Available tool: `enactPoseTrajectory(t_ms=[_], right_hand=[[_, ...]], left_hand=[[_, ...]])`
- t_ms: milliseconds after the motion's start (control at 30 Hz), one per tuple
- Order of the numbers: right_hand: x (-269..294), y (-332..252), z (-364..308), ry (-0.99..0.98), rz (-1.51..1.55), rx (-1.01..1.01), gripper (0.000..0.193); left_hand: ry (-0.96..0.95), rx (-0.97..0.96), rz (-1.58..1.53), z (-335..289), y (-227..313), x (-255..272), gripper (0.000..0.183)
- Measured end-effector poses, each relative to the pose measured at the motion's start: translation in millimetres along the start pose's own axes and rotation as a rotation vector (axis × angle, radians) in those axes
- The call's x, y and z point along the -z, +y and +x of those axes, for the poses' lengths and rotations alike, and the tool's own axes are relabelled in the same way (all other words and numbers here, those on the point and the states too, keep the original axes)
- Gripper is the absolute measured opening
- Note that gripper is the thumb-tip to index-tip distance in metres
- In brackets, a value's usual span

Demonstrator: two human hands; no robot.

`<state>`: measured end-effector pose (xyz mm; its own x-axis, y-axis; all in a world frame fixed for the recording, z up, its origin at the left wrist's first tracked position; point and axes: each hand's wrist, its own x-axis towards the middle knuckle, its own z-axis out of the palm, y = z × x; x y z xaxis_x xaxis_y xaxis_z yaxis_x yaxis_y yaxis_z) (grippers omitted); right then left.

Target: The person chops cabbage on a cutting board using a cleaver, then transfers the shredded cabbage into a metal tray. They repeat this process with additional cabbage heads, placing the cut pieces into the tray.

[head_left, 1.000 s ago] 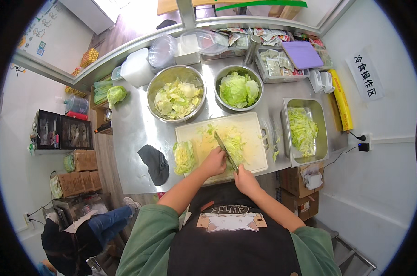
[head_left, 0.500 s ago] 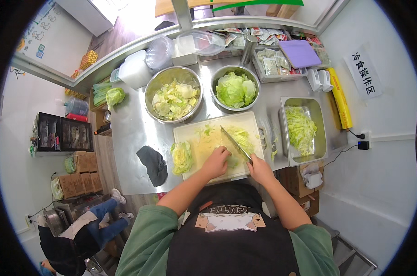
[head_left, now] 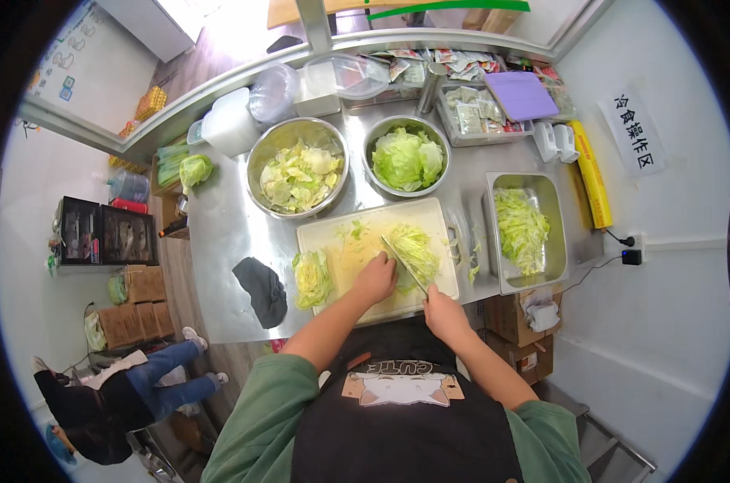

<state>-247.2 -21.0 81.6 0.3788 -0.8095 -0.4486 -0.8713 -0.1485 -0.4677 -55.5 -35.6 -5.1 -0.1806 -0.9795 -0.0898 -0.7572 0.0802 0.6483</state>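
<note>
My right hand [head_left: 445,312] grips the handle of a kitchen knife [head_left: 403,262], whose blade slants up and left over the white cutting board [head_left: 341,235]. Close to the blade's left side, the fingers of my left hand [head_left: 377,276] are curled down on lettuce, mostly hidden beneath them. A heap of shredded lettuce [head_left: 416,246] lies along the right side of the blade. At the board's left edge rests a larger cut lettuce chunk [head_left: 312,279]. Small green shreds [head_left: 355,231] are scattered farther up the board.
Behind the board stand a steel bowl of lettuce pieces [head_left: 251,173] and another of lettuce leaves [head_left: 367,158]. To the right is a steel pan [head_left: 557,233] with shredded lettuce; a dark cloth [head_left: 260,291] lies left. Someone [head_left: 111,398] is at the lower left.
The knife has shifted slightly left and its blade stands steeper. My left hand has moved a little left. The person at the lower left has changed posture.
</note>
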Motion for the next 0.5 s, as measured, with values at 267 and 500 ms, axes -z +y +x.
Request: enactPoseTrajectory(t_ms=[267, 500], right_hand=[[14, -19, 13, 0.000, 0.045, 0.042, 0.022], [-45, 18, 25, 0.106, 0.119, 0.058, 0.022]], left_hand=[[-0.048, 0.057, 0.005, 1, -1, 1, 0.021], [-0.111, 0.050, 0.050, 4, -3, 0, 0.029]])
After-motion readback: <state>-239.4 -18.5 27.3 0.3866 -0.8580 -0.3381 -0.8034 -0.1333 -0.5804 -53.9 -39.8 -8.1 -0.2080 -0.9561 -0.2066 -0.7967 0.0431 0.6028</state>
